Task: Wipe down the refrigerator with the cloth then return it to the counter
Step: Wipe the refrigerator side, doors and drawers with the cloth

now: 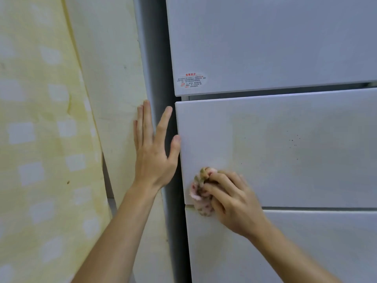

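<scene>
Right grip (234, 201): fingers curled round bunched pink cloth (199, 188), pressed on refrigerator (265, 48) middle door (285, 164), lower left corner.
Left grip (153, 158): flat, fingers straight, holding nothing, thumb at that door's left edge.
Around: printed sticker (191, 80) on the upper door; dark specks (294, 139); yellow patterned covering (40, 139) at left.

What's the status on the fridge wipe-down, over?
Left hand open, flat by left edge of middle door. Right hand grips cloth, pressed on that door's lower left corner. Dark specks further right. Nothing in the way.
</scene>
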A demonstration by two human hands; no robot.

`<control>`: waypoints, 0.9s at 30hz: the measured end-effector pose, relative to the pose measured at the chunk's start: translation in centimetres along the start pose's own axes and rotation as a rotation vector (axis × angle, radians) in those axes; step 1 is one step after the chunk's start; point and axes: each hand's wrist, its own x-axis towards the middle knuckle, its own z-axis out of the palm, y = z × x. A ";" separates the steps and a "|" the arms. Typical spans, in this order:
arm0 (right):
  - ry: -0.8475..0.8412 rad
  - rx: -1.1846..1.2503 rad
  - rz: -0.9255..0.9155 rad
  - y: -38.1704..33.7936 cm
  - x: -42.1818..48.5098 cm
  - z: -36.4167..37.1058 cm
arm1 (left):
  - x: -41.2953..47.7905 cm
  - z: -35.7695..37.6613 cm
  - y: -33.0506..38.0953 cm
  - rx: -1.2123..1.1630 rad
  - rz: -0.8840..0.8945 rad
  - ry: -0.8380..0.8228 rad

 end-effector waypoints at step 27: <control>0.108 -0.117 0.061 2.6 2.1 -2.3 | -0.3 1.1 0.7 0.029 0.064 0.086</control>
